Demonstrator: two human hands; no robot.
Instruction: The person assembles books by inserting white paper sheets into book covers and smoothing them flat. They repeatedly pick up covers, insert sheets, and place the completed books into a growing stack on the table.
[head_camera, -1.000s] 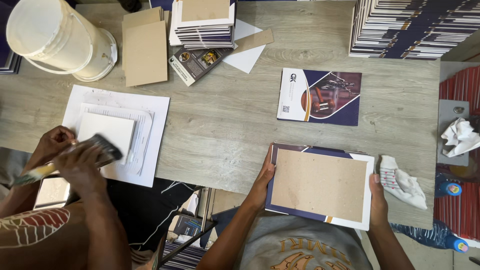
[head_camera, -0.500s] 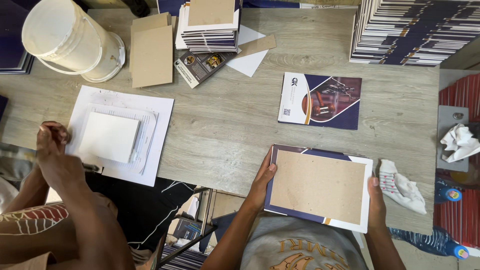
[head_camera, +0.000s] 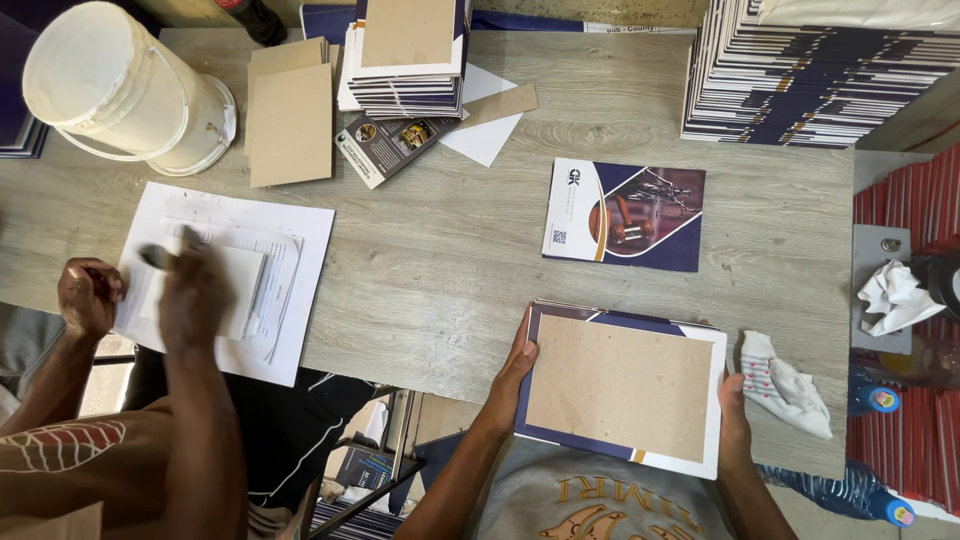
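A brown cardboard board (head_camera: 620, 385) lies on a blue and white printed cover (head_camera: 700, 345) at the table's near edge. My left hand (head_camera: 515, 365) grips the cover's left edge, fingers on the blue border. At the right edge, my right hand (head_camera: 735, 412) holds the white margin. Both hands press the board and cover flat against the grey wooden table (head_camera: 450, 260).
To the left, a co-worker's hand (head_camera: 195, 295) moves, blurred, over white sheets (head_camera: 280, 260); their other hand (head_camera: 88, 295) is a fist. A finished printed cover (head_camera: 625, 215), a white bucket (head_camera: 110, 90), brown boards (head_camera: 290, 120), book stacks (head_camera: 800, 80) and a white cloth (head_camera: 790, 385) surround me.
The co-worker's hand has come down from the left onto the white sheets and sweeps across them. My hands and the board have hardly moved.
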